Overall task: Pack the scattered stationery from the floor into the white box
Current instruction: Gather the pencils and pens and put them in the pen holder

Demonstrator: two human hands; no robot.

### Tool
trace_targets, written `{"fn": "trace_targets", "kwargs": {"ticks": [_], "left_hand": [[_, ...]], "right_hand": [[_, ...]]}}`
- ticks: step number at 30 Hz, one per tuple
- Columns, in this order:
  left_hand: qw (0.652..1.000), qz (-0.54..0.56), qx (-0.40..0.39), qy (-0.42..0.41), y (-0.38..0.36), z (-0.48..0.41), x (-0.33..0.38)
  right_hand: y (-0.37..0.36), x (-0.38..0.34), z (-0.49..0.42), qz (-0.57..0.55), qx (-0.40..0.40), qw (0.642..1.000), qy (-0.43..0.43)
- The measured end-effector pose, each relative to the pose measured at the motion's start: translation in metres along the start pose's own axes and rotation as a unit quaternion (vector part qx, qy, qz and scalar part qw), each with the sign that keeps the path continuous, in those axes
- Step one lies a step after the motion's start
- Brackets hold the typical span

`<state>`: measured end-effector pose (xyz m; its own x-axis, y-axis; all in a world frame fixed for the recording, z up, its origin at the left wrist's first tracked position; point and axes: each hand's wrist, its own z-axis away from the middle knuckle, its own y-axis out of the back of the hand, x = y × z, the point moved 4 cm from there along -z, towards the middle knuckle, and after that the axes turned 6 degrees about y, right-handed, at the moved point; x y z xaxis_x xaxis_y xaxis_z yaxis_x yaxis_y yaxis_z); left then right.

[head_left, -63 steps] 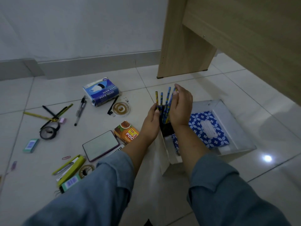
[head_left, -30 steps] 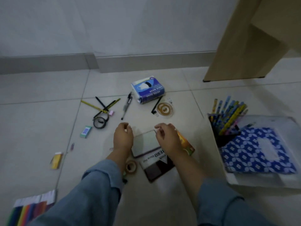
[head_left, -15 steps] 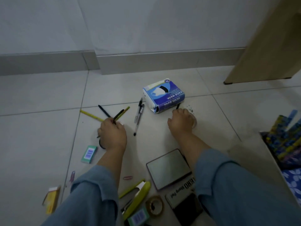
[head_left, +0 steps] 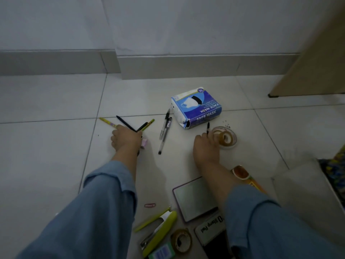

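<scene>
My left hand (head_left: pixel 126 139) lies on the floor tiles, fingers curled over a crossed bunch: a yellow pencil (head_left: pixel 105 121), a black pen (head_left: pixel 124 122) and a green-and-black pencil (head_left: pixel 147 123). A pink eraser (head_left: pixel 144 143) peeks out beside it. My right hand (head_left: pixel 205 145) pinches a thin black pen (head_left: pixel 208 126) right next to a clear tape roll (head_left: pixel 226 137). Two more pens (head_left: pixel 164 130) lie between my hands. The white box (head_left: pixel 306 186) shows only at the right edge, with a holder of pencils (head_left: pixel 338 165) in it.
A blue face mask pack (head_left: pixel 196 107) lies behind the right hand. Near me are a grey-faced flat case (head_left: pixel 193 199), a stamp pad (head_left: pixel 211 228), a green stapler (head_left: pixel 161 229), brown tape (head_left: pixel 182 240), a paper clip (head_left: pixel 150 205) and an orange packet (head_left: pixel 242 174). A wooden furniture panel (head_left: pixel 317 58) stands at the right.
My view has turned left, away from the box. Both hands left the pencil holder, passed the flat case, and now rest on the pens farther out; the right hand has closed on the black pen.
</scene>
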<state>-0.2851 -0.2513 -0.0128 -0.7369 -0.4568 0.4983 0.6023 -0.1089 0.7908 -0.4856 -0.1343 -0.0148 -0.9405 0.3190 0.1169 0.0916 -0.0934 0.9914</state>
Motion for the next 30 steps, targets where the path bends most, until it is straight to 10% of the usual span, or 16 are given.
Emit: {"fn": "trace_targets", "kwargs": {"ticks": [12, 21, 30], "left_hand": [[0.983, -0.149, -0.016, -0.110, -0.009, 0.003, 0.003], [0.976, -0.129, -0.043, -0.167, -0.010, 0.003, -0.004], [0.994, -0.066, -0.054, -0.069, -0.008, 0.003, -0.016]], "right_hand": [[0.003, -0.002, 0.000, -0.215, -0.018, 0.973, -0.086], [0.012, -0.038, -0.004, -0.480, 0.005, 0.855, -0.194], [0.009, -0.079, -0.052, -0.409, -0.049, 0.890, -0.198]]}}
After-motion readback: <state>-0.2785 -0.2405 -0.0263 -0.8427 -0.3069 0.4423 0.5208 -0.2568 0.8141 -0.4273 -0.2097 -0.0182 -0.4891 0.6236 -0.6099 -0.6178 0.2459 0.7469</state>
